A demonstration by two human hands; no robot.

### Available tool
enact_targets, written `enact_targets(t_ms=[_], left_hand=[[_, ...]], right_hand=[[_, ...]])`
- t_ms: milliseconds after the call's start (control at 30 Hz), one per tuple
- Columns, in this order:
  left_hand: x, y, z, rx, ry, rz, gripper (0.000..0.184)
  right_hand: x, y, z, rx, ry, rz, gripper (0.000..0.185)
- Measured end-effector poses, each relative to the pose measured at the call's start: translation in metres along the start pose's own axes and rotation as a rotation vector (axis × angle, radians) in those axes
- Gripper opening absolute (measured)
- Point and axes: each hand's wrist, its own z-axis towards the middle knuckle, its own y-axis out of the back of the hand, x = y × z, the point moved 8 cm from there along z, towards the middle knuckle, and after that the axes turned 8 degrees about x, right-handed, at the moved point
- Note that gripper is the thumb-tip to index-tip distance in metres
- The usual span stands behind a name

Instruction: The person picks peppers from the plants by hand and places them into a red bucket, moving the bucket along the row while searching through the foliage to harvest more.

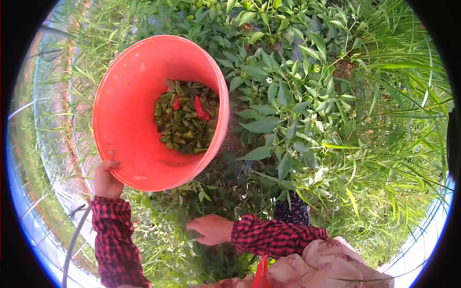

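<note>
At the bucket edge, left hand grips, right hand apart.

The bucket is coral red with paler flecks; the peppers within are olive green to brown, a few bright red. Both sleeves bear a red-and-black check. The dark cloth carries small pale crescents; the garment below is pale pink. Leaves are green, flowers white, grass yellow-green.
</note>
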Motion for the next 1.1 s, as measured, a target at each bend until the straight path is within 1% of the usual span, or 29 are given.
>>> enact_targets(t_ms=[33,100,133,167,233,267,333,367,467,533,600,633,667,733,800,867,933,1000,1033,1100], left_hand=[[0.006,0.007,0.002,-0.023,0.019,-0.045,0.053],[0.016,0.017,-0.006,-0.056,0.043,-0.092,0.054],[0.020,0.011,-0.011,-0.009,0.050,-0.093,0.055],[0.026,0.009,-0.019,0.036,0.063,-0.094,0.056],[0.033,0.029,-0.047,-0.010,0.066,-0.088,0.057],[0.028,0.036,-0.055,-0.042,0.050,-0.085,0.059],[0.004,0.032,-0.072,-0.037,0.045,-0.059,0.059],[-0.010,0.028,-0.081,-0.036,0.047,-0.044,0.060],[-0.041,0.021,-0.100,-0.068,0.024,-0.018,0.060],[-0.053,0.017,-0.106,-0.108,0.029,-0.063,0.059],[-0.058,0.031,-0.105,-0.201,0.032,-0.090,0.055],[-0.060,0.032,-0.099,-0.171,0.048,-0.055,0.049],[-0.059,0.034,-0.092,-0.175,0.043,-0.060,0.049],[-0.063,0.025,-0.072,-0.248,-0.063,0.001,0.049],[-0.056,0.026,-0.040,-0.225,-0.117,-0.076,0.044],[-0.046,0.022,-0.004,-0.251,-0.119,-0.158,0.039],[-0.032,0.032,0.041,-0.288,-0.129,-0.220,0.038],[-0.014,0.051,0.088,-0.396,-0.164,-0.247,0.036],[-0.014,0.050,0.099,-0.400,-0.157,-0.247,0.036],[-0.015,0.048,0.113,-0.368,-0.123,-0.024,0.039]], right_hand=[[-0.002,0.000,-0.001,-0.003,-0.003,0.013,0.034],[-0.012,-0.002,-0.003,0.035,-0.072,-0.065,0.035],[-0.015,0.000,-0.004,0.032,-0.074,-0.063,0.035],[-0.021,-0.002,-0.006,0.052,-0.125,-0.114,0.035],[-0.031,-0.009,-0.008,0.139,-0.216,-0.155,0.038],[-0.030,-0.009,-0.007,0.127,-0.208,-0.147,0.038],[-0.027,-0.005,-0.007,0.083,-0.181,-0.183,0.037],[-0.026,-0.002,-0.006,0.003,-0.134,-0.170,0.033],[-0.021,-0.005,-0.001,0.053,-0.140,-0.148,0.032],[-0.014,-0.006,0.001,0.097,-0.152,-0.140,0.033],[-0.013,-0.006,0.004,0.091,-0.139,-0.144,0.034],[-0.013,-0.006,0.004,0.096,-0.134,-0.148,0.034],[-0.014,-0.005,0.005,0.106,-0.148,-0.140,0.035],[-0.015,-0.006,0.003,0.120,-0.168,-0.131,0.036],[-0.014,-0.005,0.002,0.098,-0.155,-0.159,0.037],[-0.017,-0.006,0.002,0.101,-0.147,-0.153,0.038],[-0.018,-0.009,0.002,0.102,-0.136,-0.141,0.039],[-0.019,-0.006,0.001,0.088,-0.131,-0.122,0.041],[-0.019,-0.006,0.000,0.090,-0.135,-0.116,0.041],[-0.024,-0.006,-0.002,0.104,-0.173,-0.129,0.039]])
